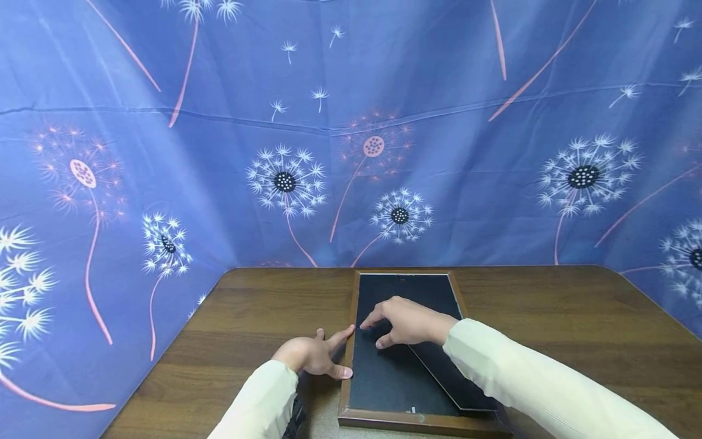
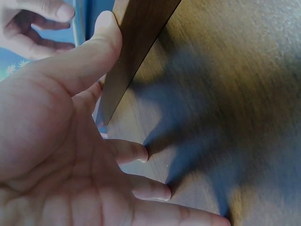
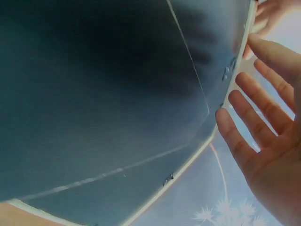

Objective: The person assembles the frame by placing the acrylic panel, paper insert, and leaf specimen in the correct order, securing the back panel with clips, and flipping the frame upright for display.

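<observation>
A brown wooden picture frame (image 1: 425, 423) lies back side up on the table, with a black backing board (image 1: 381, 387) inside it. A dark stand flap (image 1: 446, 369) lies slanted across the backing, partly hidden by the right sleeve. My left hand (image 1: 315, 356) touches the frame's left side with thumb and forefinger. Its other fingers are spread, their tips down at the tabletop in the left wrist view. Over the backing, close to the left side, is my right hand (image 1: 408, 323), fingers pointing down and left. The right wrist view shows those fingers spread, holding nothing.
The wood-grain table (image 1: 554, 329) extends on both sides of the frame. Behind and left of it hangs a blue cloth (image 1: 466, 183) printed with dandelions. A small metal hanger (image 1: 403, 278) sits at the backing's far end.
</observation>
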Motion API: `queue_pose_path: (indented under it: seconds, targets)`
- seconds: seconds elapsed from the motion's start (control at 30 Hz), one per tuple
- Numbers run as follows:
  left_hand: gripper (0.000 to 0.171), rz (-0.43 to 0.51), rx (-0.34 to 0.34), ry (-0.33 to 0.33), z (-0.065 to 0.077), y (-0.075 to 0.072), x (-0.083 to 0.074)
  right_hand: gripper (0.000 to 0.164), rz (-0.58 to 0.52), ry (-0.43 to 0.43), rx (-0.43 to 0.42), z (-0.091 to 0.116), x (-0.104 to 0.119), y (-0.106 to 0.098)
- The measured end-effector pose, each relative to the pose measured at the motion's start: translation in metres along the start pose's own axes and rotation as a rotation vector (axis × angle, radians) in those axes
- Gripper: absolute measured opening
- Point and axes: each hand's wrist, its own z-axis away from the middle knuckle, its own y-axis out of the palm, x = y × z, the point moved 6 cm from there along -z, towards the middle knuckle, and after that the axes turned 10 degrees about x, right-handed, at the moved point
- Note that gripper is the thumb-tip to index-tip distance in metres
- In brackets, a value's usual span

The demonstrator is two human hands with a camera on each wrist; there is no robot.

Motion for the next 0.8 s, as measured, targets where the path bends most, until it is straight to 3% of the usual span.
queue_pose_path:
  seconds: [0.23, 0.47, 0.8]
  targets:
    - [0.084, 0.003, 0.003, 0.005, 0.001, 0.000, -0.001, 0.045, -0.022, -0.075, 0.018, 0.009, 0.013, 0.014]
    - [0.083, 0.016, 0.013, 0.001, 0.000, 0.000, -0.001, 0.054, -0.018, -0.059, 0.062, 0.011, 0.023, 0.025]
    - [0.085, 0.009, 0.000, 0.005, -0.005, 0.001, 0.001, 0.057, 0.098, -0.063, 0.087, 0.014, 0.032, 0.030]
